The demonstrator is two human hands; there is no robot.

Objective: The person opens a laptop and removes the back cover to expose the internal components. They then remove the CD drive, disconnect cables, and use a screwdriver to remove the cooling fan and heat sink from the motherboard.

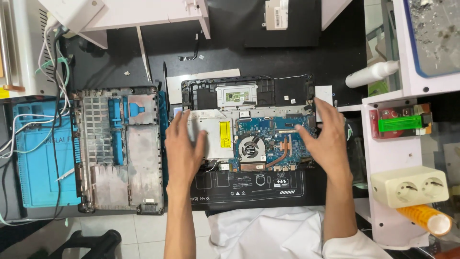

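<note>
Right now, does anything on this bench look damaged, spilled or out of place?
Nothing looks broken or spilled. The opened laptop lies square under the left hand and right hand; its removed bottom cover sits beside it. The loose white cables straggling over the blue mat are merely untidy.

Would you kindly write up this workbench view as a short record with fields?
Setting: black work mat seen from above
Main item: opened laptop with blue circuit board and round fan exposed
Left hand: left hand lies flat on the silver drive, empty
Right hand: right hand rests open on the laptop's right edge, empty
Beside it: removed bottom cover, inside up, to the left
Far left: blue mat with white cables
Right side: white bottle, cream socket block
</note>
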